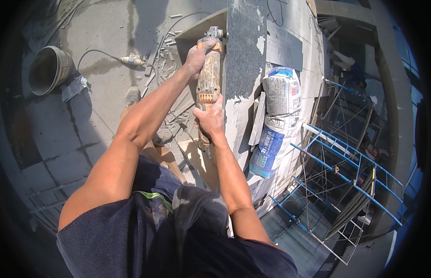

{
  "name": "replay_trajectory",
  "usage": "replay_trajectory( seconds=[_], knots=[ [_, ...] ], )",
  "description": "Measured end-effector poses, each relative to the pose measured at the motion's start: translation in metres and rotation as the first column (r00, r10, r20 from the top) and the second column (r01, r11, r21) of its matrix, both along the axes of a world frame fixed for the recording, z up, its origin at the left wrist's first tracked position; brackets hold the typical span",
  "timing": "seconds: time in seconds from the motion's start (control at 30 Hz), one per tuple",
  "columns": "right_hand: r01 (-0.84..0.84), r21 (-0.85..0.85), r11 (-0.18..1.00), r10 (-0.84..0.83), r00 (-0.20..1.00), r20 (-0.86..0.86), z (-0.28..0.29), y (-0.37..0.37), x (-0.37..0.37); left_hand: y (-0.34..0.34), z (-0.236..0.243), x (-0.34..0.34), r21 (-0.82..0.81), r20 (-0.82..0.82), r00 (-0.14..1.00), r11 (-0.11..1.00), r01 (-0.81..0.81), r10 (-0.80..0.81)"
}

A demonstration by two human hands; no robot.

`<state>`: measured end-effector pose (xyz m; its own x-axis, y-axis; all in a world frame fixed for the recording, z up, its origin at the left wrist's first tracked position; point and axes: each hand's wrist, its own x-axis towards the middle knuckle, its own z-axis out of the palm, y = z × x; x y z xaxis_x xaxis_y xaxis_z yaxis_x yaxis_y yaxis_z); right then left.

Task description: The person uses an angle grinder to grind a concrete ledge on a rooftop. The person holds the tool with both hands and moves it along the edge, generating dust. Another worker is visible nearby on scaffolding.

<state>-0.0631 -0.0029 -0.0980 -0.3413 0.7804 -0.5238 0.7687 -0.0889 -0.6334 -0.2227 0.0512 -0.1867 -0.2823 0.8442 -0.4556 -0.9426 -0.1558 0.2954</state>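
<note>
Both my hands hold a dusty orange angle grinder. My left hand wraps round its body close to the metal head. Lower down, my right hand grips the rear part of the grinder. The grinder's head is at the left edge of a dark grey stone slab, whose surface is chipped and white with dust in places. Whether the disc touches the slab cannot be made out. A power cord hangs from the grinder's lower end.
Right of the slab lies a white and blue bag on the ledge. Beyond it, blue scaffolding stands at a lower level. On the left are a bucket, a cord connector and stone offcuts scattered over the floor.
</note>
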Motion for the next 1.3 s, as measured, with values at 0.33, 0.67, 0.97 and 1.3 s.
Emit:
replay_trajectory(
  seconds=[0.33,0.67,0.97,1.3],
  knots=[
    [-0.057,0.04,0.998,0.057,0.998,-0.008,0.005,-0.028,0.03,-0.026,0.013,0.028,0.004,-0.044,0.999,1.0,-0.031,0.031],
    [-0.043,0.046,0.998,0.045,0.999,-0.028,-0.001,-0.017,0.022,-0.016,0.009,0.018,-0.005,-0.005,0.999,0.999,-0.036,0.036],
    [0.024,-0.029,0.999,-0.024,1.0,0.002,0.003,-0.003,0.002,0.001,0.001,0.007,-0.053,-0.053,0.999,0.998,-0.015,0.013],
    [-0.043,0.005,0.999,0.043,0.999,0.0,0.007,-0.032,0.034,-0.031,0.014,0.034,-0.011,-0.094,0.995,0.999,-0.036,0.034]
  ],
)
